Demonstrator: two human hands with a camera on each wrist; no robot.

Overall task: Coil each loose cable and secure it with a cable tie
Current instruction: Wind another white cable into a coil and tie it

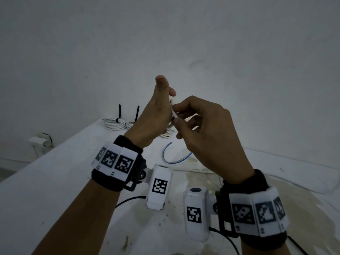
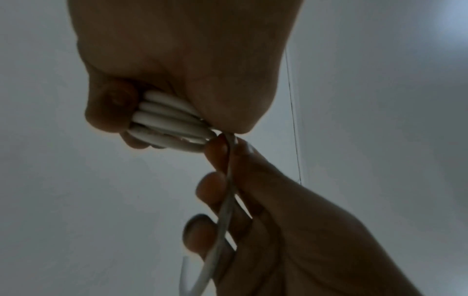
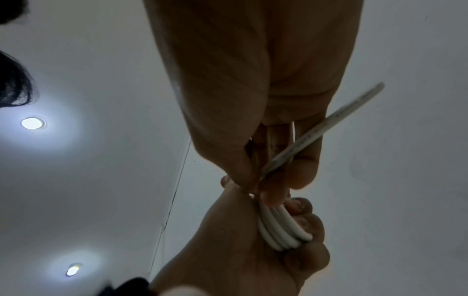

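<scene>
Above the table, my left hand (image 1: 158, 115) grips a coil of white cable (image 2: 167, 124), several loops bunched between fingers and palm; the coil (image 3: 281, 230) shows in both wrist views but is hidden behind the hand in the head view. My right hand (image 1: 200, 126) meets it and pinches the cable's loose white tail (image 3: 329, 124) right beside the coil. The tail (image 2: 225, 210) runs down across the right fingers. No cable tie shows in either hand.
Two white coils (image 1: 114, 123) (image 1: 131, 124) bound with black ties lie at the far end of the white table (image 1: 55, 172). Another pale coil (image 1: 166, 135) sits behind my hands. A loose blue-and-white cable (image 1: 174, 160) curves mid-table. A wall socket (image 1: 39, 142) is at left.
</scene>
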